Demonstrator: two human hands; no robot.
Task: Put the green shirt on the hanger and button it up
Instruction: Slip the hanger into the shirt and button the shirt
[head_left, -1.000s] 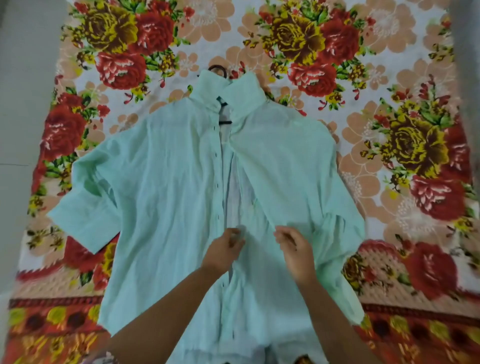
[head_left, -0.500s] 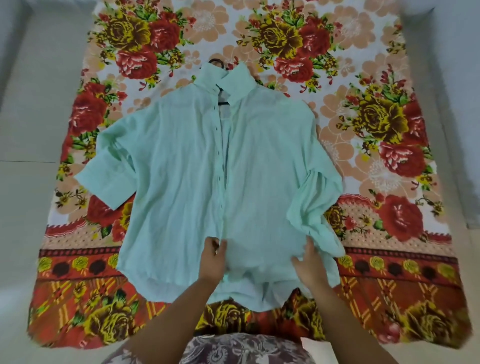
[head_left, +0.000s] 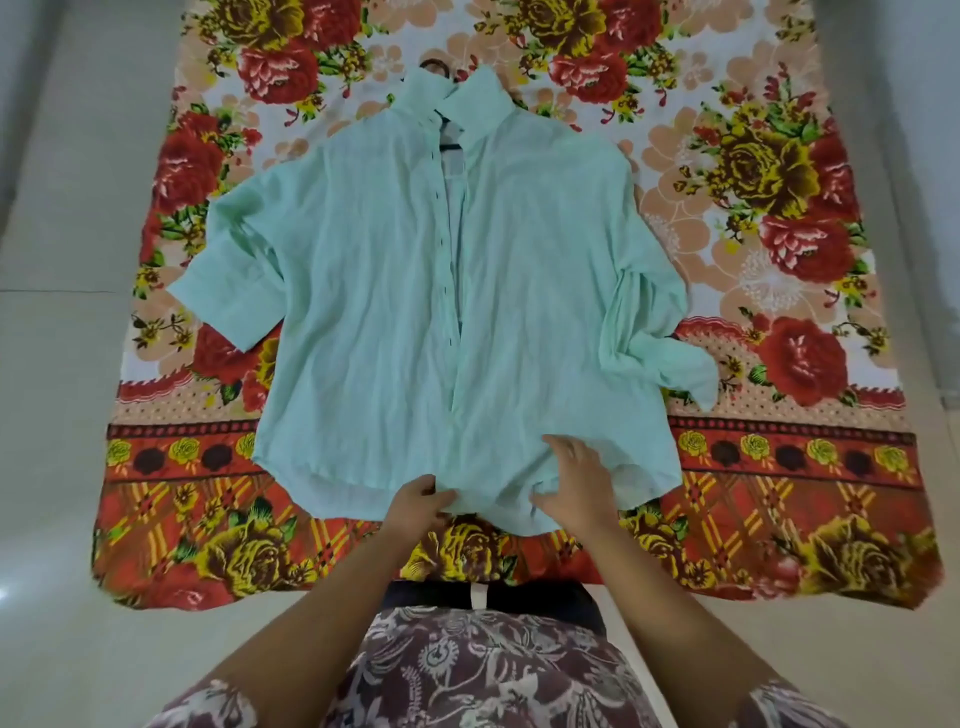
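Aligning the hem: green shirt lies flat on floral sheet, hanger hook past collar, placket gaping; left hand pinches hem, right hand fingers spread on fabric — recommend squaring both front edges w/ light tension before buttoning.

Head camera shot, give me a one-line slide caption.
Both hands hold the hem of a green shirt lying on a hanger atop floral cloth.
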